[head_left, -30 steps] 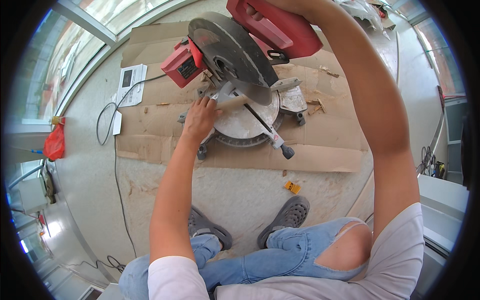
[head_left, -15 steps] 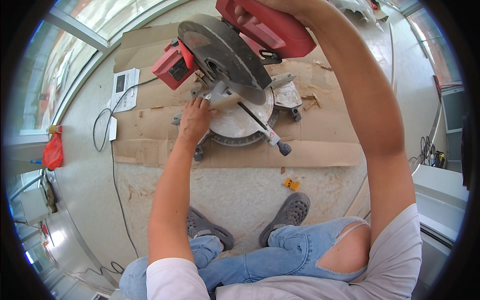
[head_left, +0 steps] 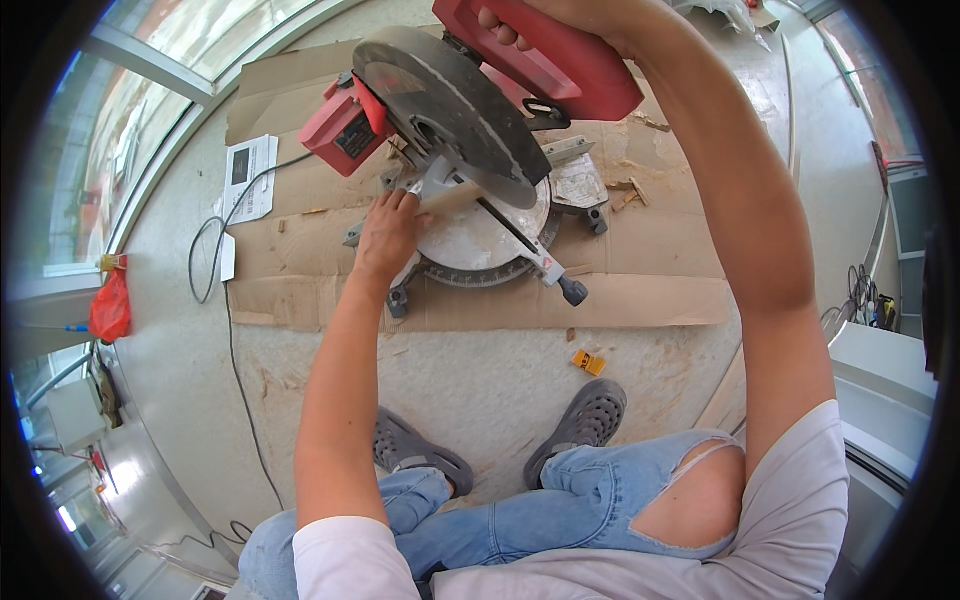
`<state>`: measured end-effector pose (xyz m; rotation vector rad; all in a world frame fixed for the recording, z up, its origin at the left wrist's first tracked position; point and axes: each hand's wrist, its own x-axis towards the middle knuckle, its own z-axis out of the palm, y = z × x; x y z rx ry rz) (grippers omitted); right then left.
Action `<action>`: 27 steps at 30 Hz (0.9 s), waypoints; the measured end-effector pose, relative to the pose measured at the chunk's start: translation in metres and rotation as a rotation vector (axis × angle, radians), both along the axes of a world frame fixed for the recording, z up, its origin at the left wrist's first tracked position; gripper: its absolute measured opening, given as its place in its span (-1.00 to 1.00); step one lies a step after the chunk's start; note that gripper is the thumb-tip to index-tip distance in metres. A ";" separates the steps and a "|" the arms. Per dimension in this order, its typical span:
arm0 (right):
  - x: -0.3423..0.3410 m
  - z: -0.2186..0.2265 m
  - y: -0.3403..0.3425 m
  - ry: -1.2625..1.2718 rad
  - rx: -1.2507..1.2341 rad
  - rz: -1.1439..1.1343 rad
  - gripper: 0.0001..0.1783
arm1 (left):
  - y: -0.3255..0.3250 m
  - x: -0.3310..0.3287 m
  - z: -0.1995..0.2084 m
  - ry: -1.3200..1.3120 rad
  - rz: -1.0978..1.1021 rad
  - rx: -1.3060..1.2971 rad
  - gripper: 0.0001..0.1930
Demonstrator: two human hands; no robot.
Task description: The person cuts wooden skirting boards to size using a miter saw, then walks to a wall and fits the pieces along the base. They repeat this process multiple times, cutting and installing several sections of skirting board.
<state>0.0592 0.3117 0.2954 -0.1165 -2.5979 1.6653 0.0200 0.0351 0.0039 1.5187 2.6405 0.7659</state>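
Note:
A red and black miter saw (head_left: 455, 110) stands on cardboard with its head raised over the round metal table (head_left: 470, 245). My right hand (head_left: 580, 12) is closed round the saw's red handle (head_left: 560, 65), fingers curling through its opening; part of the hand is cut off by the top edge. Left of the blade, my left hand (head_left: 388, 230) presses a short, pale wood strip (head_left: 452, 202) against the saw's fence. The strip's right end lies near the dark table slot (head_left: 508, 226). My left fingers are bent, and their tips are partly hidden.
Flattened cardboard (head_left: 620, 300) covers the floor beneath the saw. Wood scraps (head_left: 630, 195) lie right of it. A black cable (head_left: 232, 350) runs down the left side, past a white printed sheet (head_left: 250, 175). A small yellow packet (head_left: 588, 362) lies near my right shoe (head_left: 585, 420).
The view has shifted slightly. Both hands keep their places on the wood strip and the saw handle, and the saw head stays raised.

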 end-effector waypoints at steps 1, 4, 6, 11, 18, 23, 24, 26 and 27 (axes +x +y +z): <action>0.001 -0.001 0.002 -0.006 -0.023 0.010 -0.60 | -0.001 0.000 0.000 -0.006 0.001 -0.005 -0.75; 0.002 -0.005 0.004 -0.009 -0.041 0.003 -0.59 | -0.001 -0.002 0.000 -0.015 -0.003 -0.003 -0.75; 0.004 -0.004 0.002 -0.004 -0.015 -0.014 -0.59 | 0.000 0.000 0.000 -0.010 -0.007 0.003 -0.76; 0.018 0.010 -0.008 -0.023 0.052 -0.036 -0.59 | 0.000 0.001 0.001 -0.008 0.012 -0.003 -0.76; 0.023 0.010 -0.010 -0.020 0.057 -0.054 -0.59 | 0.000 0.002 -0.001 0.006 0.041 -0.011 -0.76; 0.037 0.007 -0.006 0.033 0.039 0.000 -0.58 | 0.000 0.003 -0.001 0.018 0.048 -0.019 -0.77; 0.039 0.006 -0.004 0.042 0.049 -0.007 -0.58 | 0.002 0.003 -0.001 0.019 0.047 -0.017 -0.77; 0.037 0.000 -0.007 0.025 0.126 -0.093 -0.58 | 0.003 0.003 -0.001 0.022 0.047 -0.018 -0.77; 0.040 -0.004 -0.006 0.049 0.079 -0.078 -0.58 | 0.002 0.003 -0.002 0.025 0.046 -0.018 -0.77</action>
